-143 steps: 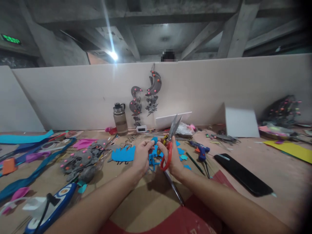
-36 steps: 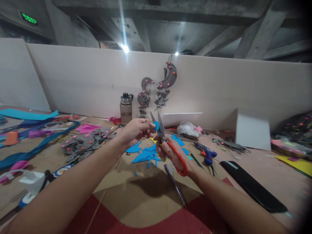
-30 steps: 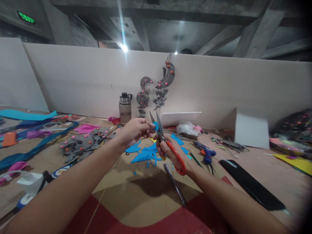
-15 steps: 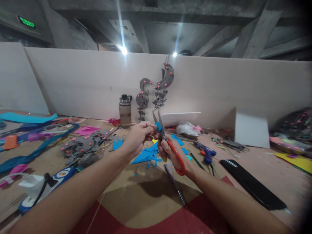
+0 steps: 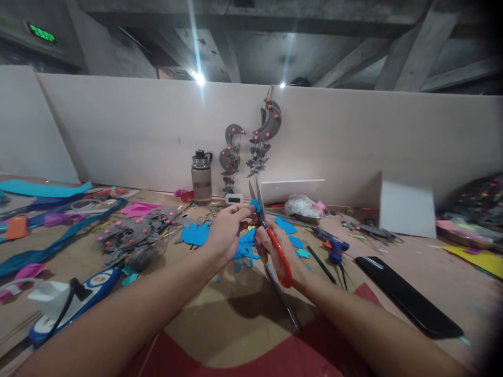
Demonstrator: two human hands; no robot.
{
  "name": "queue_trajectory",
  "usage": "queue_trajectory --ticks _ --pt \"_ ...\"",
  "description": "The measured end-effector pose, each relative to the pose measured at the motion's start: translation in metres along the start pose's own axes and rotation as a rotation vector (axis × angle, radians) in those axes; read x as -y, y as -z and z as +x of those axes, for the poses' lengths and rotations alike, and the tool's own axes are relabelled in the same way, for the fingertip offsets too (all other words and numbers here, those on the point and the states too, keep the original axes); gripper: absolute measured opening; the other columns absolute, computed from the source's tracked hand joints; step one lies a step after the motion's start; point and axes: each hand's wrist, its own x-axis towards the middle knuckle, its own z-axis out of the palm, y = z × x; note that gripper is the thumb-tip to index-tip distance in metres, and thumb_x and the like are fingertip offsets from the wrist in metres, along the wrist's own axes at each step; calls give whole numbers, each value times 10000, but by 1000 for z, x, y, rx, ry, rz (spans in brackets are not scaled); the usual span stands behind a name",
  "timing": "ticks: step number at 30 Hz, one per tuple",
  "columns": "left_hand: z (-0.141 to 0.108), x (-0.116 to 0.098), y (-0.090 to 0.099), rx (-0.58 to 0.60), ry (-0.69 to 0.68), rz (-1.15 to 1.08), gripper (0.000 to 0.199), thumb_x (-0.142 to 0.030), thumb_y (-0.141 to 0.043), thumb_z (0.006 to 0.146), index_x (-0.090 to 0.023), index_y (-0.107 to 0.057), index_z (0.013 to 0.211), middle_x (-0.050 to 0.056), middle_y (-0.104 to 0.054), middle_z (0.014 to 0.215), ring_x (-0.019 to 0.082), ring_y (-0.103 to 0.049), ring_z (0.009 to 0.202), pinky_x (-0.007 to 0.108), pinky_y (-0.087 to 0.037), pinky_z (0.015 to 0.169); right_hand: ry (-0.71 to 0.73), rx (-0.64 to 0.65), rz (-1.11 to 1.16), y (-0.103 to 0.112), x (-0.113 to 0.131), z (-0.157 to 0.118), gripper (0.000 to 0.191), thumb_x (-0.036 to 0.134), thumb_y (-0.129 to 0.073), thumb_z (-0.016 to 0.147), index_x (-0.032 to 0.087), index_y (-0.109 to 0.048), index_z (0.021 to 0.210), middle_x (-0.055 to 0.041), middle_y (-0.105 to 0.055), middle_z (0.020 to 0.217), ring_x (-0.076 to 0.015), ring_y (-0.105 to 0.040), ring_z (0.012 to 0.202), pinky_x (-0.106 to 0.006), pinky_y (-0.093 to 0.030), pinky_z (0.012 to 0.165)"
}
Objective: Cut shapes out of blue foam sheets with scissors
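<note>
Between the fingertips of my left hand [image 5: 228, 226] is a small blue felt piece [image 5: 255, 204]. My right hand [image 5: 275, 251] grips red-handled scissors [image 5: 281, 257], whose blades point up and stand slightly apart beside the felt. Part of the felt is hidden by my fingers and the blades, so I cannot tell whether they touch it. Under my hands lie blue felt scraps [image 5: 245, 250], with a larger blue piece [image 5: 195, 234] to the left. A slim pen-like stick [image 5: 283, 301] lies on the table below the scissors.
A water bottle [image 5: 201, 180] stands by the white partition [image 5: 334, 131], where grey felt moon hangings [image 5: 269, 123] with pompoms hang. To the right are a blue glue gun [image 5: 335, 246] and a long black case [image 5: 408, 296]. A power strip [image 5: 74, 303] and grey felt pile [image 5: 129, 235] occupy the left.
My left hand has shifted slightly right and down, uncovering more of the blue felt and a small white display behind. The scissor blades have closed a little.
</note>
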Motion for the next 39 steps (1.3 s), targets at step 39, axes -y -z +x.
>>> queue_trajectory --ticks 39 --pt "20 -15 16 121 -33 262 143 -272 -788 635 -162 -697 647 37 -701 689 122 -581 684 256 -332 647 -72 -14 -94 7 4 1 314 497 -631 872 205 -533 934 40 -422 702 -91 -382 568 -214 -349 495"
